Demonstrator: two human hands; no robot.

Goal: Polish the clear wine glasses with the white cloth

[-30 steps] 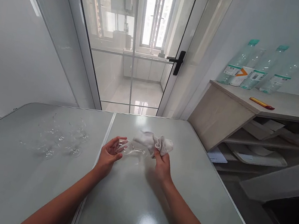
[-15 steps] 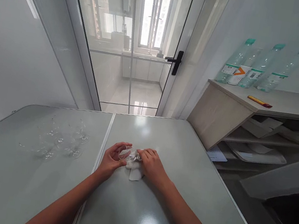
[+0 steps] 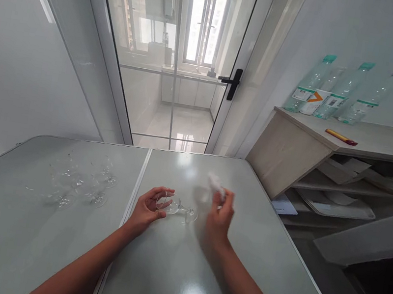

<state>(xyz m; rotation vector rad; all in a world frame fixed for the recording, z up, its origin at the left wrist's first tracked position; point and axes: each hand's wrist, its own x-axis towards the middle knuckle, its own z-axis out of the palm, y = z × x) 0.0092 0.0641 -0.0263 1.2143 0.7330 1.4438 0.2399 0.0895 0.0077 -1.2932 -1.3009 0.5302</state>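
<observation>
Over the desk point(image 3: 159, 265), the wine glass point(image 3: 183, 208) is held with its long axis pointing toward about three o'clock from the left hand point(image 3: 147, 209), the nearer one, whose grip is around the bowl, while the right hand point(image 3: 220, 216), grasping the cloth point(image 3: 215, 184), is apart beyond the foot.

We hold a clear, see-through stemmed glass point(image 3: 174, 207) on its side just right of the white table seam point(image 3: 143, 171), mouth facing the seam, foot pointing away. Farther right of it, we grip a bunched, motion-blurred whitish cloth point(image 3: 215, 183), apart from the glass.
</observation>
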